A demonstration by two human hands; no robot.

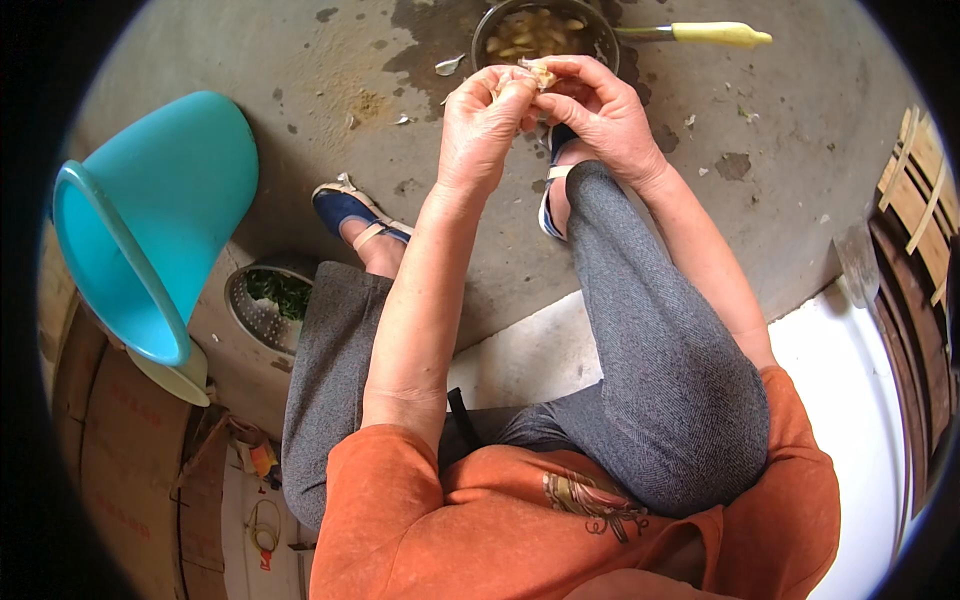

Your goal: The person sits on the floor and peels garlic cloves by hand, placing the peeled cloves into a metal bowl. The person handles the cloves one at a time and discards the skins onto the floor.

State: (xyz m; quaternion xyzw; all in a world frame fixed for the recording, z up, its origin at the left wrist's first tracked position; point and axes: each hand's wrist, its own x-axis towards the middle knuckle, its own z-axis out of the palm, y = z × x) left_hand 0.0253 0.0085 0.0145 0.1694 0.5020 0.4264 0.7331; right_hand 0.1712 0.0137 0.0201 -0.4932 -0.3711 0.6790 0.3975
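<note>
Over the near rim of a round pan [520, 45], my two hands meet with bent fingers. Between the fingertips is a small, pale tan piece with papery skin, which looks like garlic [541, 75]. My left hand [483, 125] pinches it from the left, thumb on top. From the other side, the thumb and fingers of my right hand [606, 125] close on it, and fingers partly hide it. The pan holds water and several pale peeled cloves. Its yellow handle [718, 34] points right. A scrap of white skin [450, 65] lies on the floor left of the pan.
A turquoise bucket [190, 170] stands at the left. Beside my left leg, a metal colander [245, 305] holds green leaves. My feet in blue shoes [345, 205] rest on the wet-spotted concrete floor [760, 215]. Slatted wood [920, 180] is at the right edge, cardboard [125, 450] at lower left.
</note>
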